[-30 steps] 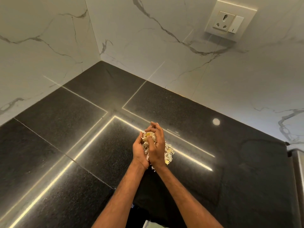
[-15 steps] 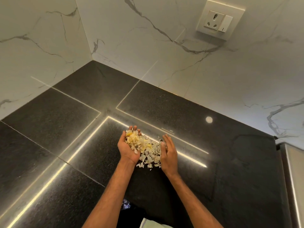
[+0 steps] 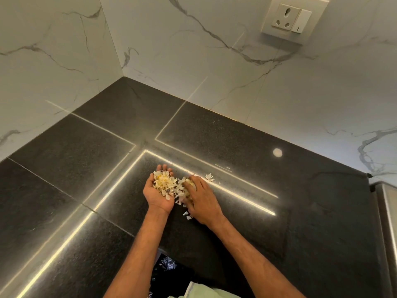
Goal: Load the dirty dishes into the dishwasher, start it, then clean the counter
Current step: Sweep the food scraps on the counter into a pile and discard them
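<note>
Head view, the only one:

- Left hand [image 3: 157,198]: palm up, fingers together and slightly cupped, not gripping. A heap of food scraps [image 3: 163,182] sits in the palm, pale white and yellow flakes with one small dark bit near the heel. The hand is low over the worktop [image 3: 290,211]; cannot tell if its back touches.
- Right hand [image 3: 202,198]: palm down just beside the left, fingers spread loosely and laid over a second clump of scraps [image 3: 182,187] on the worktop. Nothing is pinched. The fingertips point at the left palm, and the two clumps meet between the hands.
- Stray flakes on the worktop: one small cluster [image 3: 209,177] just past the right knuckles, a few more [image 3: 187,215] near the right thumb.
- The worktop is black speckled stone in a corner, glossy, with bright light strips and a round light spot [image 3: 277,152] reflected in it.
- Marble-look wall tiles [image 3: 193,61] on both sides of the corner. A socket with switch [image 3: 293,18] is on the right wall, well apart from the hands.
- A metal-looking edge [image 3: 386,211] butts the worktop's right end; cannot tell what it belongs to.
- Bottom of frame, in front of the worktop edge between the forearms: dark crinkled plastic [image 3: 165,265] and pale green fabric [image 3: 204,292].
</note>
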The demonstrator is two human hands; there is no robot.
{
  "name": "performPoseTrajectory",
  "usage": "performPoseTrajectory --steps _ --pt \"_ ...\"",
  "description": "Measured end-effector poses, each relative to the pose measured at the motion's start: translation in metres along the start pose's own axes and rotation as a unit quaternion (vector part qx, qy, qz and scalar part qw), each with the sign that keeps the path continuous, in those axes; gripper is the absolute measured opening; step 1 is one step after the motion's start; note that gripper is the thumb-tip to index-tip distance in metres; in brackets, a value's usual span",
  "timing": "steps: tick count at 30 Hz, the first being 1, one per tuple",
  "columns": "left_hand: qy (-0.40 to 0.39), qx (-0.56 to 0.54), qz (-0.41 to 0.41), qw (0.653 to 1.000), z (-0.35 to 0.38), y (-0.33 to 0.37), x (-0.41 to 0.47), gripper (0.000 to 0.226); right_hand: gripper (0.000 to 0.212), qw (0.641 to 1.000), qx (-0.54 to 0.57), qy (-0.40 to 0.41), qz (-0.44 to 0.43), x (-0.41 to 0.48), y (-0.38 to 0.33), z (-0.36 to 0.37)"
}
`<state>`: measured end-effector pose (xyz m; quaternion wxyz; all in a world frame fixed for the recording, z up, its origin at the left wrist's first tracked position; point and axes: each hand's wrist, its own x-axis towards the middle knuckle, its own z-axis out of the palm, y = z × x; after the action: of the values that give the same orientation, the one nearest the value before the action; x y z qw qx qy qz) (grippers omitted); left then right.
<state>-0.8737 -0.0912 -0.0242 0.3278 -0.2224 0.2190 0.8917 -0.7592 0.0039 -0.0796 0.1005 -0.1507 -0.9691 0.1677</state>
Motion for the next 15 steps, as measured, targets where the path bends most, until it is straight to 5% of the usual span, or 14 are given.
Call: performPoseTrajectory --steps 4,7,11,13,15 --pt "0.006 -0.017 0.004 1.000 -0.001 -0.001 0.003 0.033 0.024 0.999 -0.029 0.037 -0.004 0.008 0.012 -0.007" --pt "0.009 -0.025 0.004 1.000 0.000 -0.005 0.005 0.035 0.019 0.980 0.164 0.051 0.102 0.011 0.016 -0.013" --pt "-0.004 -0.026 -0.010 1.000 0.004 -0.015 0.004 0.043 0.025 0.788 0.493 0.199 0.312 0.025 -0.007 -0.037" --pt "-0.012 -0.021 -0.024 0.999 0.005 -0.022 0.004 0.038 0.026 0.694 0.603 0.224 0.323 0.036 -0.024 -0.047" --pt "-0.023 -0.016 -0.034 0.999 0.007 -0.028 0.002 0.037 0.027 0.646 0.656 0.240 0.308 0.044 -0.042 -0.053"
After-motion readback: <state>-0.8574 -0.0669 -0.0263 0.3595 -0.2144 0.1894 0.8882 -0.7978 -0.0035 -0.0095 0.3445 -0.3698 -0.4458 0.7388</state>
